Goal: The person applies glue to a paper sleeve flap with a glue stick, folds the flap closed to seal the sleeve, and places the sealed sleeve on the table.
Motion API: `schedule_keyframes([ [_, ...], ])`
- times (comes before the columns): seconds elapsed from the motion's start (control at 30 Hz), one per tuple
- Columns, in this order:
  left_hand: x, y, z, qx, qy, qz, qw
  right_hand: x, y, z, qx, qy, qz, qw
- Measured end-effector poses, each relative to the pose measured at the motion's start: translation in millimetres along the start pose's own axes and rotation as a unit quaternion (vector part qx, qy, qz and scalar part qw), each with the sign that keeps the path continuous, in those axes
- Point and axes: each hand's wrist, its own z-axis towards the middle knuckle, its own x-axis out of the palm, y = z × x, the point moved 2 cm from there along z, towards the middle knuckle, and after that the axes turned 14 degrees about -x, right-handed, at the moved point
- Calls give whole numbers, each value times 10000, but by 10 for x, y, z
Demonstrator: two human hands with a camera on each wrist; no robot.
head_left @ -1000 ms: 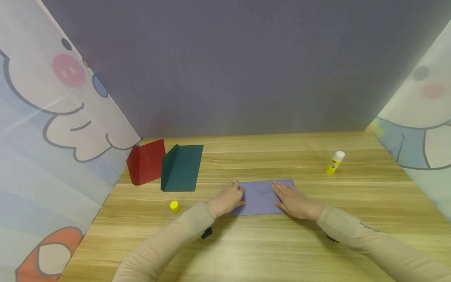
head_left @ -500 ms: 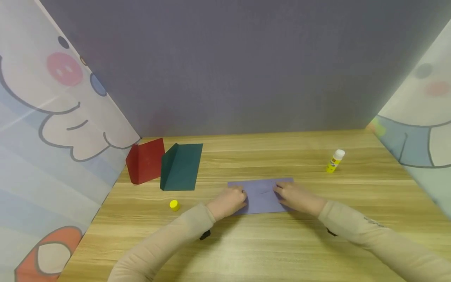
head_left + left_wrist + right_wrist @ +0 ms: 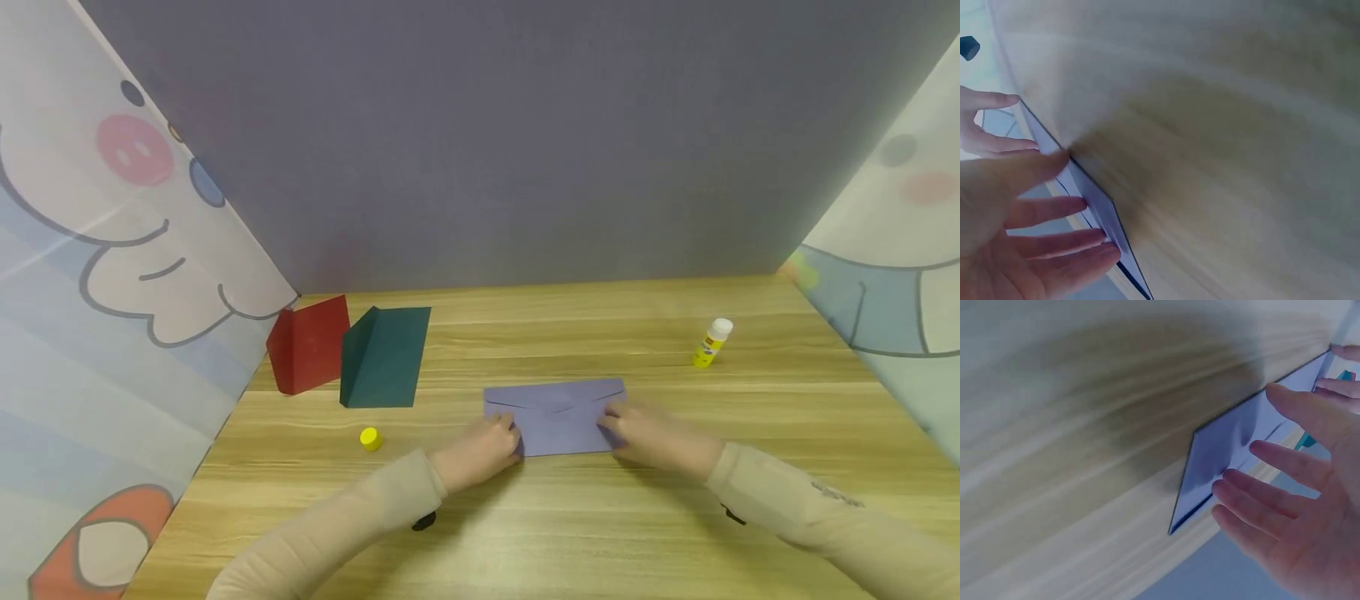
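A purple paper envelope point(image 3: 558, 429) lies on the wooden table, its pointed flap folded down toward the person along the far side. Over its left end is the left hand point(image 3: 480, 450); in the left wrist view the thumb meets the near edge and the fairly straight fingers point(image 3: 1063, 244) touch the top face. The right hand point(image 3: 648, 433) is at the right end. Its fingers point(image 3: 1272, 494) are spread and nearly straight, fingertips close over the paper in the right wrist view, with the thumb at the near edge.
A folded red paper point(image 3: 318, 346) and a folded dark green paper point(image 3: 390, 358) sit at the back left. Nearer stands a yellow cap point(image 3: 371, 439). A yellow glue stick with a white top point(image 3: 712, 342) stands at the back right. A grey panel point(image 3: 540, 150) borders the table's far edge.
Both hands have slid from the flap toward the near side of the envelope, the right one also outward. The flap's full edge now shows. The envelope has barely moved.
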Motion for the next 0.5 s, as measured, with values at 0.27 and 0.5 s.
schedule_keyframes([
  [0.27, 36, -64, 9, 57, -175, 374, 9991, 64, 32, -40, 9, -304, -49, 9995],
  [0.5, 84, -50, 149, -143, -37, 494, 9987, 83, -45, 42, 346, -366, 67, 9987],
])
